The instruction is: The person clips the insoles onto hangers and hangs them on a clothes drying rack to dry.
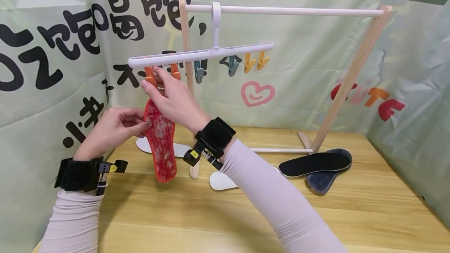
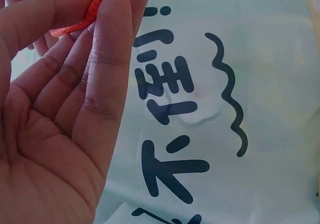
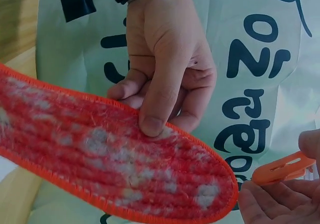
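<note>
A red fuzzy insole [image 1: 162,143] with an orange edge hangs upright below the left end of a white clip hanger [image 1: 197,54]. My left hand [image 1: 114,130] pinches the insole's side edge between thumb and fingers, as the right wrist view also shows. Higher up, my right hand [image 1: 181,100] pinches an orange clothespin [image 3: 282,170] at the hanger's end, thumb on one side and fingers on the other. In the right wrist view the insole's rounded end lies right by that clothespin. A second orange clothespin [image 1: 175,72] hangs just behind the right fingers.
The hanger hooks over a white rod [image 1: 281,9] on a wooden frame [image 1: 337,104]. Blue-grey [image 1: 198,72] and yellow clothespins [image 1: 249,64] hang farther right. On the table [image 1: 246,221] lie white insoles [image 1: 221,181], a black insole [image 1: 313,164] and a dark grey insole [image 1: 321,182].
</note>
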`<state>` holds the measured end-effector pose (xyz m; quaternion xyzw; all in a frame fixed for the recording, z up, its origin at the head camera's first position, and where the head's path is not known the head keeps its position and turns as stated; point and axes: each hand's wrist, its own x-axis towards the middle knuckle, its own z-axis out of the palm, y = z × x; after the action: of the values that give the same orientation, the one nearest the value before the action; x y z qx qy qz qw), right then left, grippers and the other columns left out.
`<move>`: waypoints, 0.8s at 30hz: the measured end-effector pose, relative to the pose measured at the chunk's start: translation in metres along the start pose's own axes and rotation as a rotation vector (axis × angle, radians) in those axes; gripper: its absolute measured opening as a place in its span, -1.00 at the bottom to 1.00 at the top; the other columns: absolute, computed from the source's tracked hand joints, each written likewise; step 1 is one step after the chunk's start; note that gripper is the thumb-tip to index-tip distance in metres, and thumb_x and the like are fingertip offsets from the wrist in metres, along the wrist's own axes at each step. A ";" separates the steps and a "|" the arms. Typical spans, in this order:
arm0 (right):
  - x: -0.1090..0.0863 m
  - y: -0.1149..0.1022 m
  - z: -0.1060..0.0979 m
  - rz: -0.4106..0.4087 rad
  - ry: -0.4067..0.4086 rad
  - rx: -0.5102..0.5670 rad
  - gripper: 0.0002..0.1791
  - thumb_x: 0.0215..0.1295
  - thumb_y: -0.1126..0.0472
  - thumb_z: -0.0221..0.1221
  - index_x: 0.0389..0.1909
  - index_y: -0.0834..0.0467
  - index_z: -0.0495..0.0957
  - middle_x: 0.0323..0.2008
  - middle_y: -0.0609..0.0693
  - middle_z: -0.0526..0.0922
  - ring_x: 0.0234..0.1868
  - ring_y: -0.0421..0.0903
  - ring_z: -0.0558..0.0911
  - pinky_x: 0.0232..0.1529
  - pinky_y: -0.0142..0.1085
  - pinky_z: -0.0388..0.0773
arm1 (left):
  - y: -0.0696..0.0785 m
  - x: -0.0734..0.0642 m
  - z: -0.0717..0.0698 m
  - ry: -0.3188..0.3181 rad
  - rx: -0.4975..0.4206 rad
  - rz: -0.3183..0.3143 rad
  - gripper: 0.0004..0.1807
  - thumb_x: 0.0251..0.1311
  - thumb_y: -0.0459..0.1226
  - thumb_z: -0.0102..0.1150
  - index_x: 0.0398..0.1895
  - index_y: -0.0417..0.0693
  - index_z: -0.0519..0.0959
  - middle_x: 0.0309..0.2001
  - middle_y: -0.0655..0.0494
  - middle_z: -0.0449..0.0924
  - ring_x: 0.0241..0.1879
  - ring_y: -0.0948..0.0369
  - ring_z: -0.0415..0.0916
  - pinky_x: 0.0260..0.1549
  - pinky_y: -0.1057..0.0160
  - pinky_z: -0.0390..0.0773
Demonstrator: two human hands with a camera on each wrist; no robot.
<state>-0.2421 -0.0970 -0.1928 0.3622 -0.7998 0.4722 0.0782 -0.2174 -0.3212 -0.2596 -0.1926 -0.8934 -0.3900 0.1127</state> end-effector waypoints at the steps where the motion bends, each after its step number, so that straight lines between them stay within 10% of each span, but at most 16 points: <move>1: 0.001 0.000 0.001 -0.001 0.005 0.007 -0.35 0.71 -0.07 0.04 0.64 0.11 0.21 0.44 0.05 0.61 0.45 -0.12 0.62 0.42 -0.39 0.53 | 0.000 0.000 0.000 -0.001 0.003 -0.002 -0.79 0.48 -0.29 0.33 0.02 -0.25 0.72 -0.19 -0.13 0.83 -0.34 0.32 0.77 -0.30 0.38 0.74; 24: 0.012 0.009 0.000 -0.045 0.145 0.159 -0.62 0.66 0.04 0.17 0.28 0.19 0.58 0.14 0.07 0.77 0.10 -0.16 0.77 0.12 -0.56 0.60 | 0.007 0.001 0.006 0.013 -0.001 -0.013 -0.80 0.47 -0.20 0.36 -0.06 -0.17 0.74 -0.26 -0.02 0.84 -0.34 0.26 0.79 -0.31 0.35 0.73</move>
<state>-0.2564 -0.1001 -0.1936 0.3501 -0.7438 0.5572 0.1175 -0.2158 -0.3124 -0.2589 -0.1841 -0.8937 -0.3924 0.1160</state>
